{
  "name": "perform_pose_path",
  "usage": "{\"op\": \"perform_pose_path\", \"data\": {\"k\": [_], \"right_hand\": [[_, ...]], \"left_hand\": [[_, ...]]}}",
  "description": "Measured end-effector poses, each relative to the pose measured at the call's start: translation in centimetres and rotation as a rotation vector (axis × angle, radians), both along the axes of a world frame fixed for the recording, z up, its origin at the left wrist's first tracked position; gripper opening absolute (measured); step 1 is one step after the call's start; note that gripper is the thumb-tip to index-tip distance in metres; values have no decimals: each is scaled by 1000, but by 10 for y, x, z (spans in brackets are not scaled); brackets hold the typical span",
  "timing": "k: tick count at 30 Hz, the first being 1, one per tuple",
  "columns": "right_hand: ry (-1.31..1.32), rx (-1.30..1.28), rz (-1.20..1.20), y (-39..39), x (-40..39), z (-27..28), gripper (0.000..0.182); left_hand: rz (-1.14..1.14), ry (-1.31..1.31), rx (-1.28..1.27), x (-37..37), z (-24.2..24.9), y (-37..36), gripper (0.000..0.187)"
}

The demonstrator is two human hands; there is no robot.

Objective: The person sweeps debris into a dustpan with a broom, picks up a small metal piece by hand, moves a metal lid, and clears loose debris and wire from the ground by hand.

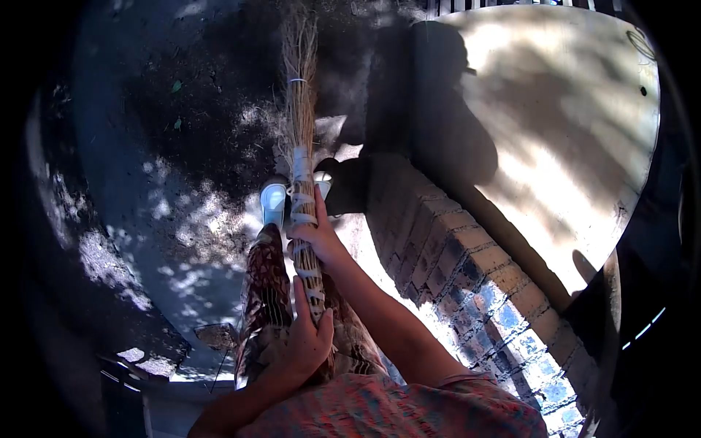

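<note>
A grass hand broom (301,153), made of long dry stalks, stretches away from my body with its loose bristles at the far end. White strips wind around its handle, and a thin band circles the bristles farther out. Partway along the wrapped handle, my right hand (318,235) is closed around the stalks, its index finger lying along the side. Nearer to me, my left hand (312,337) cups the handle's near end between thumb and fingers. Part of that end is hidden by the left hand.
A low brick wall (467,255) runs along my right, beside a large pale round surface (540,131) with shadows across it. My light shoes (273,201) stand on shaded ground (182,146) spotted with sunlight. A patterned garment (266,285) covers my legs.
</note>
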State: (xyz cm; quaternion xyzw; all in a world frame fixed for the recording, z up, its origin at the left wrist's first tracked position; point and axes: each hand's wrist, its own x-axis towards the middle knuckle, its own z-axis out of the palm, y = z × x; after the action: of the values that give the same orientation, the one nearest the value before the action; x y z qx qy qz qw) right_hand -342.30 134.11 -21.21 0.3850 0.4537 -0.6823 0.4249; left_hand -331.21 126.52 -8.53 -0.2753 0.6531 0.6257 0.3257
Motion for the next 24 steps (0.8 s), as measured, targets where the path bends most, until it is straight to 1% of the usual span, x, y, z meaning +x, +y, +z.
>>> {"op": "perform_pose_path", "data": {"k": [1, 2, 3, 4, 5, 6, 8, 9, 10, 11, 12, 13, 14, 15, 16, 17, 18, 19, 20, 21, 22, 23, 24], "right_hand": [[40, 35, -55, 15, 3, 12, 104], [45, 162, -38, 29, 0, 9, 103], [19, 184, -74, 41, -10, -3, 103], [-5, 204, -110, 48, -21, -22, 103], [-58, 209, -78, 40, -22, -42, 104], [-115, 213, -40, 21, -21, -60, 104], [-54, 163, 7, -45, -9, -92, 106], [-80, 108, 69, -76, -10, -89, 107], [-99, 47, 146, -98, -14, -78, 109], [-69, -8, 154, -104, -18, -68, 109], [-36, -64, 154, -111, -20, -56, 110], [-5, -107, 64, -114, -27, -34, 109], [-42, -135, 83, -114, -35, -10, 109], [35, -135, 168, -116, -41, 3, 106], [111, -133, 244, -120, -52, 17, 104], [139, -142, 236, -121, -68, 27, 104], [119, -182, 335, -119, -95, 46, 101], [99, -220, 437, -115, -125, 64, 99], [14, -308, 547, -103, -162, 84, 96], [62, -172, 604, -93, -185, 73, 97], [124, -97, 569, -77, -207, 49, 96], [165, 32, 514, -62, -238, 44, 93], [169, 122, 396, -44, -266, 23, 89]], "left_hand": [[-20, -84, 98, -3, 0, 4, 73], [-50, -162, 186, -12, -8, 3, 73], [-84, -241, 268, -22, -17, 3, 73], [-115, -312, 332, -39, -42, 2, 74], [-139, -286, 281, -46, -72, -4, 76], [-100, -397, 248, -51, -75, -22, 76], [206, -297, 178, -24, -94, -64, 74], [207, -280, 178, -30, -82, -71, 74], [277, -298, 123, -42, -59, -82, 74], [345, -317, 66, -50, -36, -92, 73], [349, -291, 56, -52, -15, -96, 73], [296, -223, 10, -55, 7, -96, 72], [245, -157, -35, -60, 24, -96, 71], [250, -127, -43, -65, 39, -98, 71], [303, -107, -40, -71, 52, -101, 70], [351, -87, -37, -80, 62, -106, 69], [452, -119, 37, -93, 71, -115, 69], [493, -125, 47, -106, 73, -123, 69], [535, -143, 60, -117, 73, -131, 69], [533, -134, 53, -131, 73, -138, 69], [543, -126, 18, -149, 70, -145, 69], [550, -125, -16, -167, 64, -151, 69], [544, -141, -20, -185, 60, -158, 69]]}}
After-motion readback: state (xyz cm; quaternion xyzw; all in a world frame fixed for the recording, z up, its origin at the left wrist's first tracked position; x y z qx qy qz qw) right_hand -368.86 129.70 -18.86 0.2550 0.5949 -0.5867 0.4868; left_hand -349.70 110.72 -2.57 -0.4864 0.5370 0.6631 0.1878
